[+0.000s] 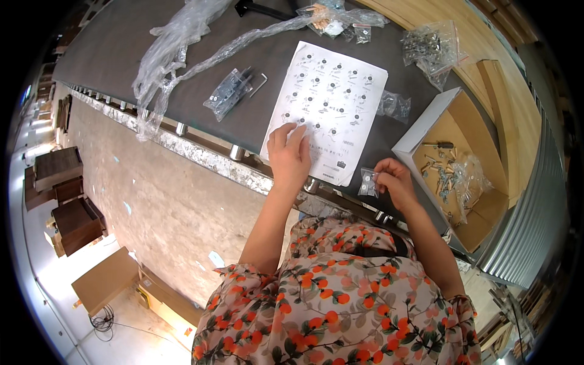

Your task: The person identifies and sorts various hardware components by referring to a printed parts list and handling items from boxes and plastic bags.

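Observation:
A white printed sheet [340,100] with rows of small part drawings lies on the dark table. My left hand [289,155] rests on its lower left part, fingers stretched out over the drawings. Just right of the sheet's lower corner, my right hand [395,181] pinches the edge of a small clear plastic bag [367,182] with small pale pieces inside. To the right of that hand stands an open cardboard box [462,140] holding loose screws [443,170], a dark-handled tool and a crumpled clear bag [469,182].
Left of the sheet lie a bag of dark parts [228,94] and a hex key [259,85]. Long plastic wrap [176,45] stretches across the far left. A bag of screws [431,48] and another clear bag [394,106] are at the right, near wooden boards [496,109].

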### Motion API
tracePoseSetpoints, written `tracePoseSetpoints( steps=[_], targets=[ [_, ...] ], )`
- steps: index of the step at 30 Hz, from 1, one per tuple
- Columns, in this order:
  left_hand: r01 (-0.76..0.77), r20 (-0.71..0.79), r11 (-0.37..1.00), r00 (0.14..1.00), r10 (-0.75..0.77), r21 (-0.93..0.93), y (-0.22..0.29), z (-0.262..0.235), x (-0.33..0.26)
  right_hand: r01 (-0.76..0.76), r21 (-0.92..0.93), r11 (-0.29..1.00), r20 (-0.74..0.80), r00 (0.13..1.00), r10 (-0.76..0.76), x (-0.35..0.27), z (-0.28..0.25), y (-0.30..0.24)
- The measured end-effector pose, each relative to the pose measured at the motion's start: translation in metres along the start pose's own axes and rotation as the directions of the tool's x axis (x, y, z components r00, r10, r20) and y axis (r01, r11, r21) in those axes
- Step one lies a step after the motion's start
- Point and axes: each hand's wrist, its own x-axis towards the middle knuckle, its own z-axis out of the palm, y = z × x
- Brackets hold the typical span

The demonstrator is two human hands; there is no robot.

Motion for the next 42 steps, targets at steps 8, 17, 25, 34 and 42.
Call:
tracePoseSetpoints(
  steps=[8, 17, 25, 34, 42],
  targets=[
    [0.063, 0.061, 0.997, 0.996, -0.066, 0.05, -0.003, -0.029, -0.053, 0.012, -0.056, 0.998, 0.062, 0.998, -0.008, 0.0, -0.002, 0.0],
    [0.018, 0.1, 0.998, 0.995, -0.012, -0.065, 0.041, -0.008, -0.06, 0.021, -0.058, 0.998, 0.08, 0.997, -0.016, 0.001, -0.003, 0.001],
    [-0.021, 0.231, 1.0, 0.973, 0.018, 0.012, 0.041, 0.006, -0.048, 0.04, -0.061, 0.997, 0.109, 0.993, -0.033, 0.002, -0.008, 0.005],
    [0.025, 0.276, 0.999, 0.96, -0.037, 0.045, 0.039, 0.007, -0.042, 0.032, -0.023, 0.999, 0.065, 0.997, -0.03, 0.002, -0.006, 0.006],
    [0.12, 0.263, 0.993, 0.958, -0.118, 0.008, 0.033, 0.008, -0.035, 0.013, -0.03, 0.999, 0.062, 0.998, -0.011, 0.001, -0.004, 0.001]
  ],
)
